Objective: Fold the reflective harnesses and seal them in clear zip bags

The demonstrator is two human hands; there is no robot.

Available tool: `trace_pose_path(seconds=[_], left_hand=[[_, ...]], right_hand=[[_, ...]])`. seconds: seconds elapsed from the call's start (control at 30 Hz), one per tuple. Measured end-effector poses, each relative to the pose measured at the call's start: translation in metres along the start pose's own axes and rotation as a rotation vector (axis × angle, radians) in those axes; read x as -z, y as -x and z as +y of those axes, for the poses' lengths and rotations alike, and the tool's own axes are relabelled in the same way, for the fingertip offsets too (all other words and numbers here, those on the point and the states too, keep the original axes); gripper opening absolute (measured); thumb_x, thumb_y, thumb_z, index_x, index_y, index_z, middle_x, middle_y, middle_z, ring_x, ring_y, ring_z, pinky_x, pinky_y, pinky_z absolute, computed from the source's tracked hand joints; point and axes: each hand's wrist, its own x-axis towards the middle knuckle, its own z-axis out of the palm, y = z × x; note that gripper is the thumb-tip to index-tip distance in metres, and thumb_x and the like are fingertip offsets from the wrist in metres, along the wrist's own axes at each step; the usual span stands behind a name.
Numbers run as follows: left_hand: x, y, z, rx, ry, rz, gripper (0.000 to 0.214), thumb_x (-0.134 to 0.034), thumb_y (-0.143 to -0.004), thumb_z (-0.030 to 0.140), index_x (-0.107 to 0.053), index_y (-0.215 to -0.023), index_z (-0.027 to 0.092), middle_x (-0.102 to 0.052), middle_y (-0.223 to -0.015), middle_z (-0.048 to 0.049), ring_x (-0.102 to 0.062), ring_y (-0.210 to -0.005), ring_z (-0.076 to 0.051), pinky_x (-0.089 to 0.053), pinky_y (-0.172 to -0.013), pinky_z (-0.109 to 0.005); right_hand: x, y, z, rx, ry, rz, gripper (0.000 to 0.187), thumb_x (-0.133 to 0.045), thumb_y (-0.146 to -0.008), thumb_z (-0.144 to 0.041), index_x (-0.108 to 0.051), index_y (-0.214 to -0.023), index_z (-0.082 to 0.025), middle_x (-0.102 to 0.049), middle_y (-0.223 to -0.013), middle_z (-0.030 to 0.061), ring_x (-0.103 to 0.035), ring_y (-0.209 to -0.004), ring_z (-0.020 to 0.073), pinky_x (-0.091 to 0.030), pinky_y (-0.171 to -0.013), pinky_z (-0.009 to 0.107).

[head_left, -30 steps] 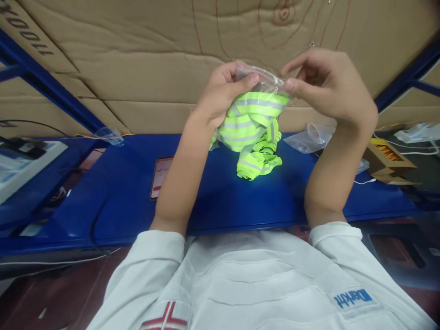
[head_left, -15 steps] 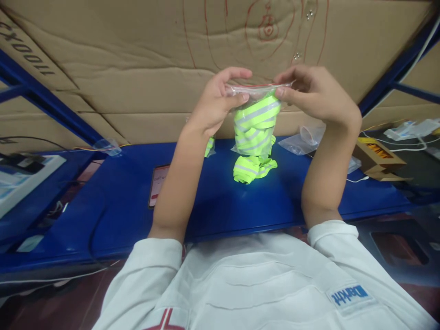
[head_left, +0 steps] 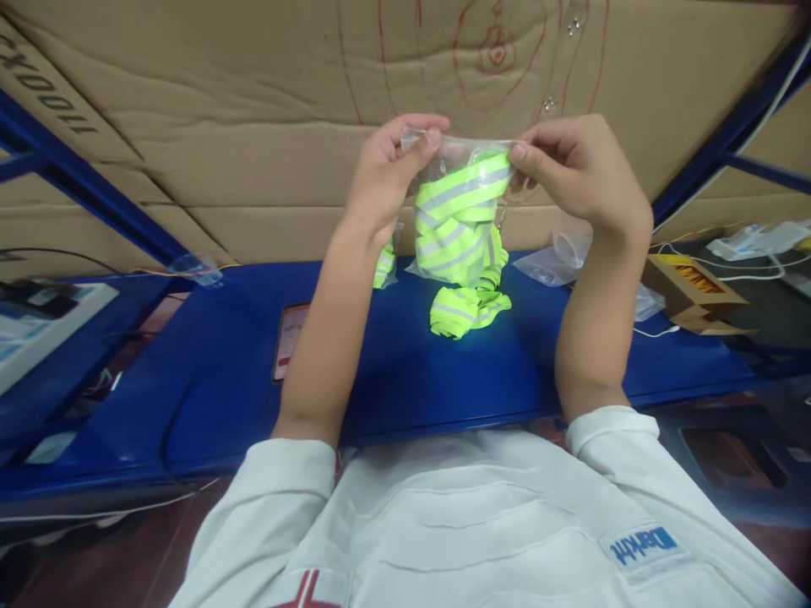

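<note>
Between my hands hangs a clear zip bag filled with neon yellow-green reflective strap striped in silver. My left hand pinches the bag's top left corner between thumb and fingers. At the top right corner, my right hand grips the bag's edge the same way. Below and in front of the bag, a loose bundle of the same reflective strap lies on the blue table. More strap shows behind the bag's right side. Another bagged bundle is partly hidden by my left forearm.
A phone lies left of my left forearm. Behind my right forearm are an empty clear bag and an open cardboard box. A clear plastic piece sits at the back left. Cardboard walls the table's rear.
The bag has shifted slightly left and tilted, its mouth now stretched flatter between my hands. My left hand has moved a little left and up, with its thumb higher on the bag's corner.
</note>
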Motion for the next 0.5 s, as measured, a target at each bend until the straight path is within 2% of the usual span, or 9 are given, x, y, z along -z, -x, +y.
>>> trace_pose_path(seconds=[0.1,0.2,0.27,0.37,0.43,0.5], left_hand=[[-0.006,0.003,0.008,-0.136,-0.029,0.049,0.043,-0.094,-0.089,0.070,-0.084,-0.100,0.030,-0.081,-0.096,-0.0021,-0.067,-0.083,-0.022,-0.054,-0.080,-0.037],[-0.015,0.009,0.017,-0.226,-0.028,0.101,0.028,-0.092,-0.097,0.052,-0.083,-0.098,0.026,-0.078,-0.093,-0.0005,-0.067,-0.084,-0.019,-0.052,-0.082,-0.033],[-0.021,0.012,0.021,-0.258,-0.032,0.173,0.023,-0.089,-0.101,0.048,-0.081,-0.094,0.027,-0.076,-0.088,0.0005,-0.066,-0.083,-0.019,-0.051,-0.081,-0.032],[-0.025,0.014,0.024,-0.315,-0.088,0.225,0.031,-0.085,-0.103,0.055,-0.075,-0.091,0.028,-0.075,-0.085,-0.0004,-0.066,-0.080,-0.020,-0.050,-0.078,-0.034],[-0.024,0.014,0.023,-0.354,-0.134,0.186,0.037,-0.082,-0.104,0.061,-0.071,-0.091,0.029,-0.074,-0.084,-0.0017,-0.067,-0.079,-0.022,-0.051,-0.076,-0.036],[-0.021,0.013,0.020,-0.387,-0.166,0.168,0.039,-0.080,-0.104,0.064,-0.069,-0.090,0.029,-0.073,-0.083,-0.0018,-0.065,-0.076,-0.022,-0.049,-0.074,-0.037]], right_hand=[[-0.001,-0.001,0.001,0.113,0.036,0.068,0.044,-0.088,-0.091,-0.065,-0.081,-0.111,-0.026,-0.079,-0.109,0.0087,-0.071,-0.096,0.0276,-0.056,-0.083,0.042],[-0.004,-0.003,0.002,0.108,0.045,-0.035,0.042,-0.090,-0.091,-0.060,-0.082,-0.111,-0.023,-0.079,-0.113,0.0093,-0.070,-0.093,0.0244,-0.054,-0.079,0.039],[-0.008,-0.004,0.001,0.056,0.040,-0.111,0.045,-0.094,-0.088,-0.060,-0.082,-0.112,-0.024,-0.078,-0.108,0.0077,-0.067,-0.087,0.0228,-0.053,-0.078,0.039],[-0.014,-0.007,-0.003,0.051,0.036,-0.136,0.041,-0.093,-0.090,-0.062,-0.081,-0.106,-0.026,-0.076,-0.097,0.0047,-0.061,-0.081,0.0221,-0.050,-0.078,0.039],[-0.018,-0.008,-0.006,0.104,0.039,-0.171,0.035,-0.086,-0.097,-0.060,-0.080,-0.097,-0.026,-0.071,-0.090,0.0041,-0.058,-0.079,0.0219,-0.046,-0.076,0.039],[-0.020,-0.008,-0.008,0.150,0.030,-0.231,0.036,-0.078,-0.103,-0.059,-0.080,-0.090,-0.025,-0.066,-0.085,0.0038,-0.055,-0.079,0.0213,-0.042,-0.076,0.037]])
